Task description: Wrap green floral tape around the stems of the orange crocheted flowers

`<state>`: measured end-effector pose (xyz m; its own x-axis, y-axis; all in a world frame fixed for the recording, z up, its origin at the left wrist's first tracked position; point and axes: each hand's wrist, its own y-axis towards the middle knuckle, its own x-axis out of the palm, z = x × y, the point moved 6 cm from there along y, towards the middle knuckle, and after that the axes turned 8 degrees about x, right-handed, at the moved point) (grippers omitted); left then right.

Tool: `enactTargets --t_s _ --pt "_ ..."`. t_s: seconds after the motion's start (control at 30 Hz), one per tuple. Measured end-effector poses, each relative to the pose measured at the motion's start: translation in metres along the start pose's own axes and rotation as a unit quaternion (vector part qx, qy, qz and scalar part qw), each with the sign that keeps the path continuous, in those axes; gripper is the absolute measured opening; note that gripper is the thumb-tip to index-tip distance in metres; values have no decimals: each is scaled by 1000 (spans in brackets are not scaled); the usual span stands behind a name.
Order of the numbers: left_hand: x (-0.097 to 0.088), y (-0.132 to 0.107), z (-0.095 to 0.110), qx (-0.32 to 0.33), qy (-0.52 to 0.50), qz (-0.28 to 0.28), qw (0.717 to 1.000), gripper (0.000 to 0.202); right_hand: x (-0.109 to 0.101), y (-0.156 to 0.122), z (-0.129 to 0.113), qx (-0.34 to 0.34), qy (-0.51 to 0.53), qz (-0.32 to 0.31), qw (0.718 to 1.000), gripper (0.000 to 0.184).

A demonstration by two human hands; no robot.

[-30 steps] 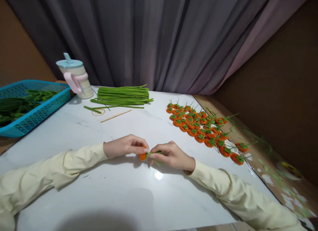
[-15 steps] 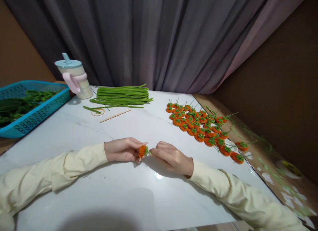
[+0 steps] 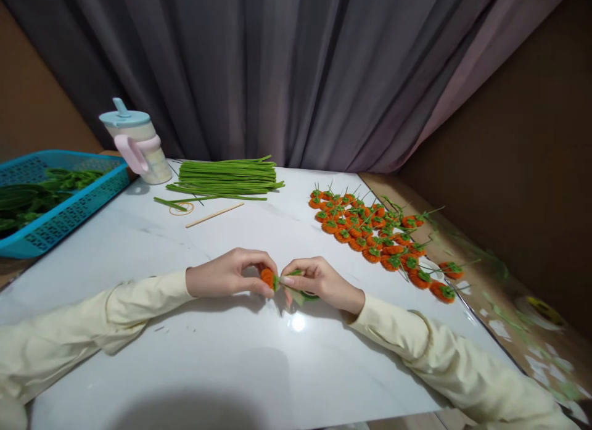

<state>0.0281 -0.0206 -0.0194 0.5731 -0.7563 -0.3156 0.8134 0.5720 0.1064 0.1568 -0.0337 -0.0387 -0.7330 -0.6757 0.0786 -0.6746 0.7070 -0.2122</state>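
White marble surface (image 3: 185, 356), dark curtain behind. Near centre: left hand (image 3: 222, 274) fingers pinch one orange fuzzy ball (image 3: 267, 277); right hand (image 3: 324, 282) fingers closed on its green stem (image 3: 296, 273). Right: finished pieces (image 3: 379, 239), roughly thirty, so likely well along. Farther: one wooden stick (image 3: 215, 215), one green bundle (image 3: 226, 178) unused, one cup (image 3: 134, 143), one blue basket (image 3: 69, 214).

Orange pumpkins (image 3: 379, 239), green stems (image 3: 226, 177), blue basket (image 3: 65, 217).

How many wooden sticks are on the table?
1. The wooden stick lies on the marble table before the green pipe-cleaner bundle; more could hide beneath it.
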Motion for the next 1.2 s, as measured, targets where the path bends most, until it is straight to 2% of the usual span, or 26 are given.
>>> enactTargets --t_s 0.07,0.17,0.27,0.33,0.4,0.47,0.57,0.73,0.83,0.9,1.03,1.1,1.2 --pt "-1 -1 10 65 108 5 992 15 0 0 0 -5 7 2 1000 27" --pt "2 -4 23 159 231 -2 960 14 1 -1 1 -24 9 16 1000 28" --pt "8 -8 31 231 329 -21 916 17 0 -5 -2 -82 -91 57 991 23" --pt "12 -10 33 258 386 -31 885 17 2 -10 -8 -145 -215 96 961 16" --pt "15 -12 35 277 434 -33 857 17 5 -15 -13 -209 -323 122 915 13" --pt "18 -13 35 290 469 -33 834 20 10 -19 -16 -264 -382 127 876 15" --pt "20 -14 34 301 515 -35 802 22 14 -22 -18 -311 -413 122 847 18" --pt "27 -18 37 361 574 -27 735 23 14 -21 -18 -308 -423 133 842 13" --pt "28 -21 40 396 586 -6 707 22 14 -20 -18 -302 -421 137 844 12" --pt "27 -22 39 394 582 11 711 23 14 -20 -18 -293 -419 141 847 12" --pt "22 -21 31 346 542 47 764 17 11 -20 -17 -266 -401 154 863 11" --pt "20 -19 27 316 508 60 799 16 8 -18 -15 -242 -390 160 874 11" --pt "15 -15 22 269 403 55 873 24 5 -17 -13 -220 -381 160 883 11"
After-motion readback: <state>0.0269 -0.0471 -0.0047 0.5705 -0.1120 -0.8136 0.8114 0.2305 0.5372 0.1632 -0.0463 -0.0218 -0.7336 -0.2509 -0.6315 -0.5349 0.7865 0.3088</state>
